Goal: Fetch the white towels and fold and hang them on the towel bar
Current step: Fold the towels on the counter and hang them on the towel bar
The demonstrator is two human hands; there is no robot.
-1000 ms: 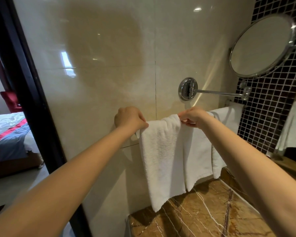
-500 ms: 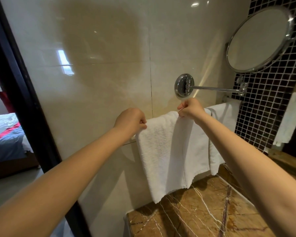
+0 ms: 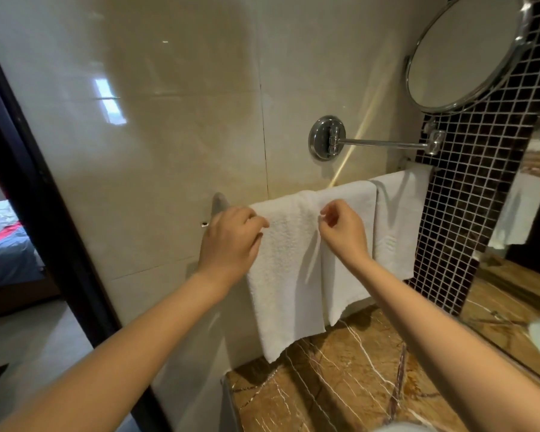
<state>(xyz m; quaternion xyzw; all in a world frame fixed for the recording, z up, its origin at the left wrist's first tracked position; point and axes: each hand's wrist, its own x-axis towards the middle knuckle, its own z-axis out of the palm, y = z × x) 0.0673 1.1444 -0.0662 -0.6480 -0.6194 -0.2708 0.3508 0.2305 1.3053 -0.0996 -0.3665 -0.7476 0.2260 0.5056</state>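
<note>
The left hand (image 3: 231,244) grips the left edge of the left towel (image 3: 287,291), thumb on the front of the cloth and fingers curled at the edge, probably to square it on the towel bar (image 3: 220,202). The right hand (image 3: 345,233) is at the same towel's right edge with fingers curled narrow. I cannot tell whether thumb and forefinger pinch the cloth or are just off it.

This towel hangs folded over the bar and slightly overlaps the middle towel (image 3: 349,194). The right towel (image 3: 396,219) hangs farther along, near the dark tiles. Holding both top corners suits evening out the drape, so the job looks nearly finished. Below lies a brown marble counter (image 3: 340,394), and a round mirror (image 3: 465,51) hangs above to the right.
</note>
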